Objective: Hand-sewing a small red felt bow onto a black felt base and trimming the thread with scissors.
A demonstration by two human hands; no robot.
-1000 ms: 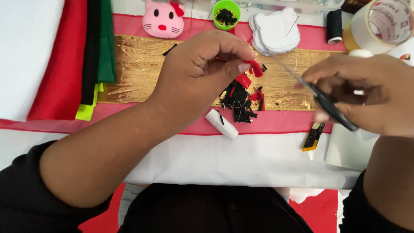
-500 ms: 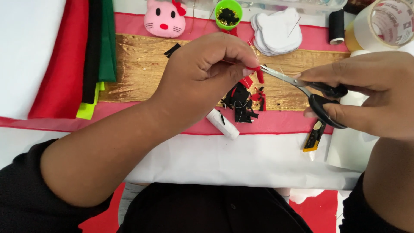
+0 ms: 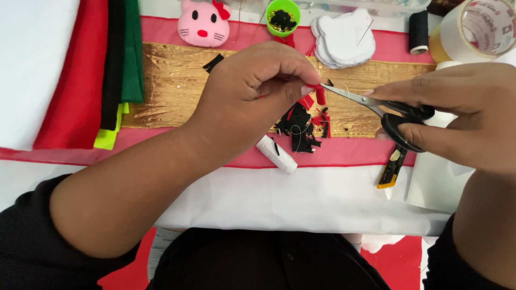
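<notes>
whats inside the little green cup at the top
The green cup holds a heap of small dark bits with some yellowish flecks, likely beads or sequins, too small to tell. The heap covers the cup's bottom, so anything beneath it is hidden.

A pink cat-face plush [image 3: 202, 22] lay at the far edge, beside a small green cup [image 3: 283, 16] of dark bits and a stack of white felt cut-outs [image 3: 344, 38]. A black thread spool [image 3: 418, 32] stood next to a roll of clear tape [image 3: 478, 29]. Folded red, black and green felt sheets [image 3: 102, 70] lay at the side on gold fabric [image 3: 166, 80]. A white spool [image 3: 277, 154] rested near black and red scraps [image 3: 301, 129], and a yellow utility knife [image 3: 391, 169] lay apart from them.
</notes>
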